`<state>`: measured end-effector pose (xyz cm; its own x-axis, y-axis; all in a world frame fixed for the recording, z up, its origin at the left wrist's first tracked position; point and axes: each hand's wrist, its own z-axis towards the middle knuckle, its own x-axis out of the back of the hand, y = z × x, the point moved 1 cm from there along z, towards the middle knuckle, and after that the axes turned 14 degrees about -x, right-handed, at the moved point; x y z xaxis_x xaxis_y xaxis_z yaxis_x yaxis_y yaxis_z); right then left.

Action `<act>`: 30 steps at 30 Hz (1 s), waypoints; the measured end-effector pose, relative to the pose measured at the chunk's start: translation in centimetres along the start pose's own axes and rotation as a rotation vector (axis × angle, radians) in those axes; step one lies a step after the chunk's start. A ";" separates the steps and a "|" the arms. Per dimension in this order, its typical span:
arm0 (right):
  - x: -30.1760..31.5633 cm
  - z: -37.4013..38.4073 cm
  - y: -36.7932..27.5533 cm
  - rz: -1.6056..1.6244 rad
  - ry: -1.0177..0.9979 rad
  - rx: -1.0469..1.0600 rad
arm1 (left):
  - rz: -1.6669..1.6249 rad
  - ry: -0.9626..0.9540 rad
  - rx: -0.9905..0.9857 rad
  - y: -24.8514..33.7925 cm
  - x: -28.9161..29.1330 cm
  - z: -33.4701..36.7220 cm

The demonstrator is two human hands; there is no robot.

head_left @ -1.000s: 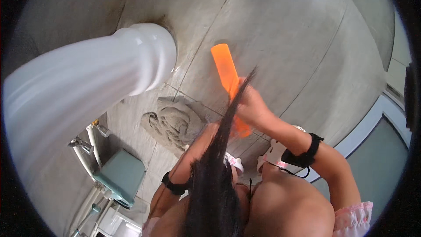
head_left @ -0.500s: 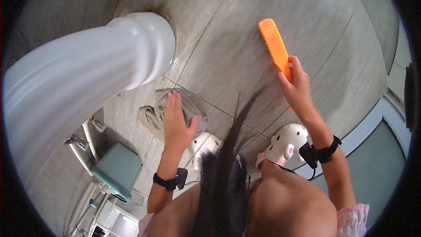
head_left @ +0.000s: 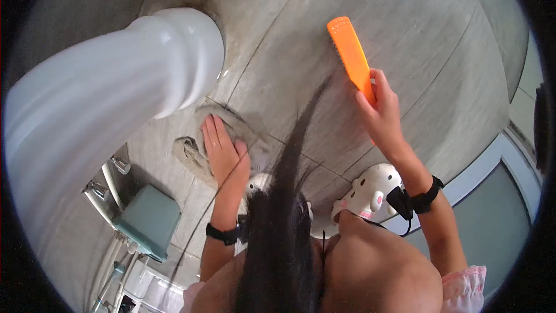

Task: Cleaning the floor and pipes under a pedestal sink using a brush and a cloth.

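An orange brush (head_left: 350, 55) with a long handle and dark bristles along its left side is gripped in my right hand (head_left: 383, 113), its head pointing away from me above the tiled floor. My left hand (head_left: 227, 155) lies with fingers stretched out over a grey cloth (head_left: 195, 161) on the floor, pressing on it palm down. Part of the cloth is bunched to the left of that hand; its far edge is smeared by motion. Hanging dark hair crosses the lower middle and hides the floor between my arms.
A white toilet base (head_left: 191, 58) stands to the left of the cloth. Behind it are a grey-green bin (head_left: 149, 220) and pipes with metal valves (head_left: 120, 165). My feet wear white slippers (head_left: 370, 188). A door with a pale frame (head_left: 486, 165) is at the right.
My left hand has slid slightly left and away from me on the cloth, which has shifted and folded. The brush and my right hand have moved a little left.
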<state>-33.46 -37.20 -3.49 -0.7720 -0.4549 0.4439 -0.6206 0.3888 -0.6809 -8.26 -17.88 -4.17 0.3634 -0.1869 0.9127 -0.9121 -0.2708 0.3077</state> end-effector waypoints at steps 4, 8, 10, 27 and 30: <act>0.0 0.6 0.0 -0.005 -0.001 -0.055 | 0.010 0.128 -0.033 0.2 0.4 3.1; -0.2 0.6 -0.4 -0.042 0.024 -0.023 | 0.022 0.019 -0.138 2.2 0.8 3.6; -0.3 0.9 -0.5 -0.100 0.044 -0.011 | -0.005 -0.096 -0.195 4.5 0.7 5.8; 1.1 0.3 -1.0 0.010 0.010 0.006 | 0.096 0.131 0.102 -3.2 0.3 0.8; 0.0 0.8 0.0 0.052 0.025 0.072 | 0.079 0.213 0.102 -7.9 2.0 2.4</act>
<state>-33.34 -37.79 -3.95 -0.8065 -0.4154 0.4207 -0.5690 0.3522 -0.7431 0.12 -18.38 -5.39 0.2336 -0.0110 0.9723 -0.9084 -0.3591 0.2142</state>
